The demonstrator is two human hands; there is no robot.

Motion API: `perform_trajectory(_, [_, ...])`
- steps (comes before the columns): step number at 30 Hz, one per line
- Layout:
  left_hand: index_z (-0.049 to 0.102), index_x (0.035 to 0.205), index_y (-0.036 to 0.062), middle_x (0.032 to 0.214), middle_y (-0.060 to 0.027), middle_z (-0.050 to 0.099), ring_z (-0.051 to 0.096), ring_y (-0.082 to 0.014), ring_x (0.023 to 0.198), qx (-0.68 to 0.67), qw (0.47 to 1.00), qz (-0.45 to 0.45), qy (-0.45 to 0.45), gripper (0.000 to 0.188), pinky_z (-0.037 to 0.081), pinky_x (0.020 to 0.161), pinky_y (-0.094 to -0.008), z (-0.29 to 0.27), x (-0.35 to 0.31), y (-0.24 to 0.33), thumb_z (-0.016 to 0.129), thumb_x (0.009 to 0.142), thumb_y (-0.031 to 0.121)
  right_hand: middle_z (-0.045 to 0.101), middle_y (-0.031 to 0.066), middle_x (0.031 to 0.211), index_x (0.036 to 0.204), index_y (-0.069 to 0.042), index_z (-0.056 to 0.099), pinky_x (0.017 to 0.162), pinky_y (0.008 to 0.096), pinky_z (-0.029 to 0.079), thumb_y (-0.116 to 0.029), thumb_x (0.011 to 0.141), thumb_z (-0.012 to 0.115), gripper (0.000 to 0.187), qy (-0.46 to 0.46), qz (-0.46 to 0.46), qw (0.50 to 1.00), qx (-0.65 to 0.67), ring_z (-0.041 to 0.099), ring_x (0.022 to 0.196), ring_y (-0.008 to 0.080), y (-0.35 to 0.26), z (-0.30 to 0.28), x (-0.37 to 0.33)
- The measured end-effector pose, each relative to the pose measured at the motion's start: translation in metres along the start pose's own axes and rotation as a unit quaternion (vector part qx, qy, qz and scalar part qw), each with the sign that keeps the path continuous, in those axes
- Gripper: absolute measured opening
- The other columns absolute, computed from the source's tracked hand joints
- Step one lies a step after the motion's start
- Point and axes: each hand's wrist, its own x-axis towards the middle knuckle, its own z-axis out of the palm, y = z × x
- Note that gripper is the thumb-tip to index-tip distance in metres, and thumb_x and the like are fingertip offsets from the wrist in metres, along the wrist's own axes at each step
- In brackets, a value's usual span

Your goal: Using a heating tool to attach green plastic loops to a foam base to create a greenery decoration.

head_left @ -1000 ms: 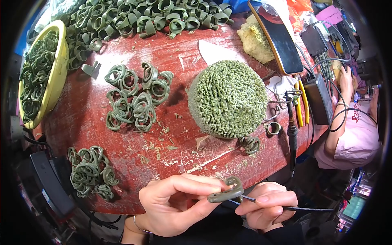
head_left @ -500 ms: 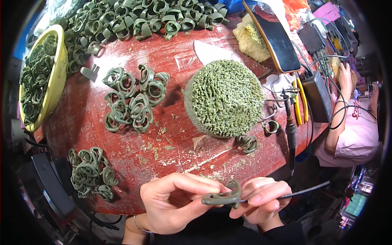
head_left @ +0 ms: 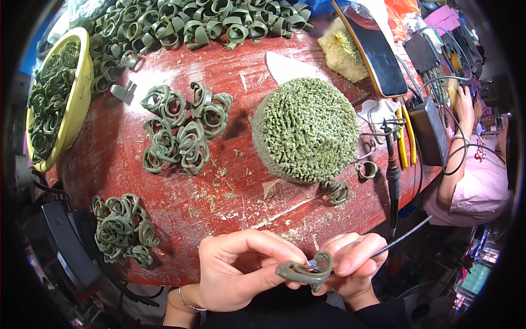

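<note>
Low in front of me, my left hand (head_left: 233,274) pinches a dark green, looped wax-like ring (head_left: 300,273) between thumb and fingers. My right hand (head_left: 356,260) is closed around a thin, dark rod-like tool (head_left: 406,236), whose shaft sticks out to the upper right. The tool's other end reaches toward the ring's inside, and its tip is hidden there. Beyond the hands stands a round block (head_left: 307,131), its top coated in green crumbs. Beside its near edge lie a looped green piece (head_left: 335,192) and a plain green band (head_left: 367,170).
Looped green pieces form two clusters (head_left: 183,131) (head_left: 123,230) on the red table (head_left: 219,214). A yellow basin (head_left: 85,82) holds more, and plain bands (head_left: 192,24) heap at the back. Rightward are a soldering-iron-like tool (head_left: 393,181), yellow-handled pliers (head_left: 408,134), a phone (head_left: 378,55) and another person (head_left: 471,186).
Both hands and the ring have shifted slightly right in the picture. The tool's shaft now slopes up more steeply. Table items have shifted a little in view.
</note>
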Motion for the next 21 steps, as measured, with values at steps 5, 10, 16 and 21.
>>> perform_trajectory(5, [0.053,0.076,-0.0069,0.073,-0.0222,0.058,0.059,-0.0225,0.056,-0.076,0.995,-0.061,-0.002,0.019,0.051,0.048,-0.0309,0.001,-0.001,0.003,0.068,0.070,0.003,0.062,0.0152,0.068,0.089,0.005,0.057,0.050,0.0321,0.049,-0.025,0.086,0.051,0.031,-0.012,-0.087,0.995,-0.055,0.060,0.058,0.0248,0.005,0.003,-0.001])
perform_trajectory(10, [0.053,0.076,-0.0075,0.073,-0.0236,0.057,0.060,-0.0242,0.055,-0.078,0.994,-0.070,0.011,0.016,0.052,0.047,-0.0307,0.000,0.000,0.004,0.066,0.071,0.000,0.062,0.0153,0.071,0.095,0.005,0.053,0.051,0.0318,0.048,-0.020,0.084,0.054,0.028,-0.041,-0.171,0.972,-0.157,0.060,0.060,0.0249,0.009,0.000,0.000])
perform_trajectory(16, [0.053,0.076,-0.0070,0.075,-0.0230,0.056,0.060,-0.0246,0.058,-0.072,0.994,-0.083,0.010,0.016,0.052,0.049,-0.0308,0.001,0.001,0.004,0.066,0.071,0.001,0.049,0.0034,0.046,0.080,-0.005,0.041,0.036,0.0237,0.043,-0.037,0.086,0.044,0.032,0.022,-0.227,0.914,-0.337,0.052,0.040,0.0120,0.010,0.014,0.002])
perform_trajectory(21, [0.053,0.076,-0.0066,0.075,-0.0213,0.055,0.058,-0.0228,0.059,-0.080,0.995,-0.054,-0.005,0.017,0.051,0.047,-0.0290,0.000,0.002,0.001,0.066,0.071,0.003,0.056,0.0111,0.057,0.088,-0.003,0.048,0.040,0.0252,0.044,-0.030,0.087,0.045,0.028,0.020,-0.126,0.980,-0.156,0.057,0.049,0.0176,0.008,0.009,-0.007])
